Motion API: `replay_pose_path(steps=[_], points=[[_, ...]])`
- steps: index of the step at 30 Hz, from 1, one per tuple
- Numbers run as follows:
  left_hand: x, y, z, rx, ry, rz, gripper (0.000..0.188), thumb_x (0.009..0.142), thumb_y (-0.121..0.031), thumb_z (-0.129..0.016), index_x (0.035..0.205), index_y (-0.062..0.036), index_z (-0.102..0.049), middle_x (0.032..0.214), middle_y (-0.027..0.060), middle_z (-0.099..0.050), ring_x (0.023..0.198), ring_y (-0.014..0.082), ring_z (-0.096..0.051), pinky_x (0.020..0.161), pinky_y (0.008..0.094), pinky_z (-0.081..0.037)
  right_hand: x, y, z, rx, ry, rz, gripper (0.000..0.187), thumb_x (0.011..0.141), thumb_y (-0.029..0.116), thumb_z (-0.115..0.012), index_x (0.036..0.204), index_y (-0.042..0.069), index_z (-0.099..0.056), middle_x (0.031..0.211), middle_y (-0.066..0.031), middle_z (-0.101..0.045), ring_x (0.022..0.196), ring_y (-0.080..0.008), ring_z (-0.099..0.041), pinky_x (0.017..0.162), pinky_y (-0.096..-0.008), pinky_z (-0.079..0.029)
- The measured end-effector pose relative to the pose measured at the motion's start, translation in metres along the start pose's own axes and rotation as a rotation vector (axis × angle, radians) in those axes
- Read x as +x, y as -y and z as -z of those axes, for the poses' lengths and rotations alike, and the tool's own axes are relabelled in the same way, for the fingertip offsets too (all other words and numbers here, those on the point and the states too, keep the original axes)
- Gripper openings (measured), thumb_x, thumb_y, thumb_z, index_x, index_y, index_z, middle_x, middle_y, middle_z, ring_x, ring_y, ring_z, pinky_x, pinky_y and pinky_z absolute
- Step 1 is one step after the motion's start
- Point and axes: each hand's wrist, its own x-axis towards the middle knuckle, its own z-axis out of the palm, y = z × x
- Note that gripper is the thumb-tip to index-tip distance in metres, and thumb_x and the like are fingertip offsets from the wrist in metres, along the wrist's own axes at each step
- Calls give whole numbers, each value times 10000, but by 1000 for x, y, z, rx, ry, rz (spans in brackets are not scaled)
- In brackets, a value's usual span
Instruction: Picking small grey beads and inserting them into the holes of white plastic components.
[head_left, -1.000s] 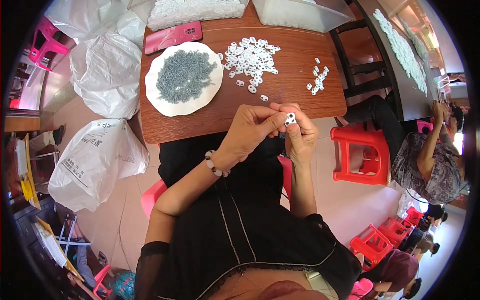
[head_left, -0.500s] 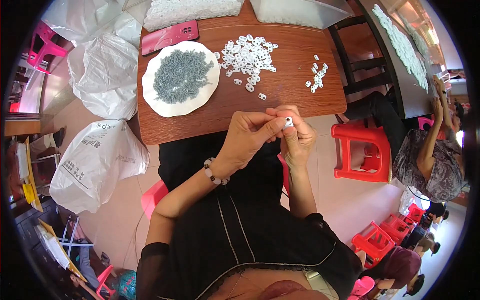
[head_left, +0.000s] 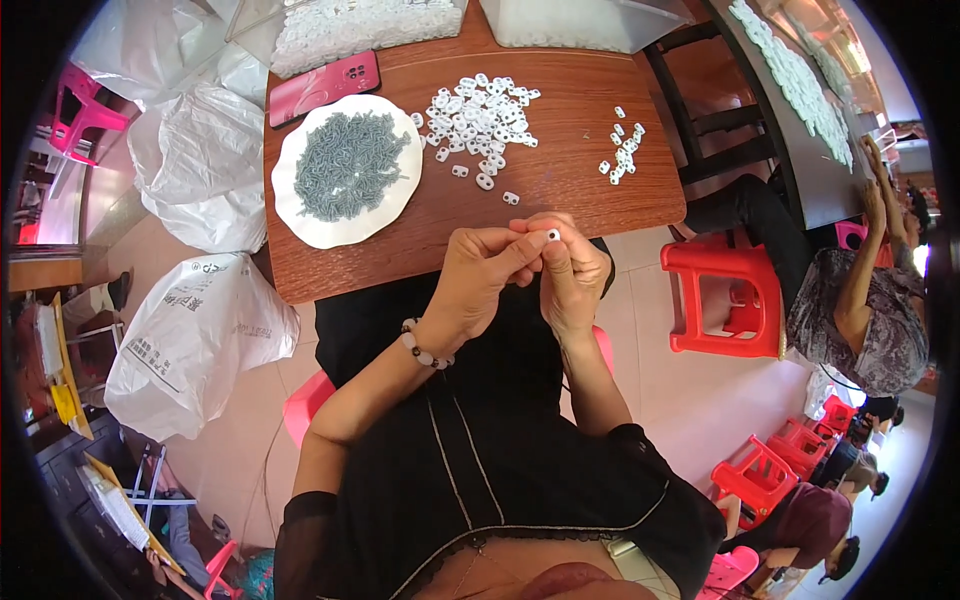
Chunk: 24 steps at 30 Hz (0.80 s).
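1. Held bead-like piece (head_left: 553,236): white, dark hole.
2. Piled 2-holed pieces (head_left: 478,115): white.
3. Scalloped plate (head_left: 340,236): white; small rods (head_left: 350,165): grey-blue.
4. Tabletop (head_left: 570,130): reddish-brown, streaked woodgrain.
5. Smartphone (head_left: 325,88): pink, paler swirls.
6. Beaded bracelet (head_left: 425,356): pale, dark beads interspersed.
7. Blouse (head_left: 550,470): black, 2 pale stripes.
8. Plastic stool (head_left: 767,300): red.
9. Co-worker's shirt (head_left: 868,345): mottled grey.

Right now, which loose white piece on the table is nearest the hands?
The lone white piece between the big pile and the left hand; that pile and the small cluster at right lie farther off.
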Motion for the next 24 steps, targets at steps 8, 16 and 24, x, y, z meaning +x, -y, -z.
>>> replay_pose_path(steps=[8,16,24], points=[[13,3,-2,67,1,-54,216,916,-217,-639,896,-13,-708,787,15,-669,662,54,-542,611,192,-426,7,-10,14,360,61,-209,394,957,294,-570,1143,-52,-603,1100,-179,-642,807,-124,-578,718,-246,-478],[25,4,6,103,0,-62,223,927,-227,-625,898,-20,-702,775,4,-658,673,51,-534,625,189,-420,13,-16,19,334,130,-210,453,963,290,-558,1265,-47,-526,1215,-189,-594,898,-140,-587,748,-261,-490],[27,5,18,108,5,-67,239,934,-244,-616,891,-24,-698,764,-5,-645,661,44,-523,615,184,-410,15,-18,17,291,161,-252,415,973,246,-543,1272,-42,-523,1231,-183,-589,904,-138,-599,777,-266,-513]])
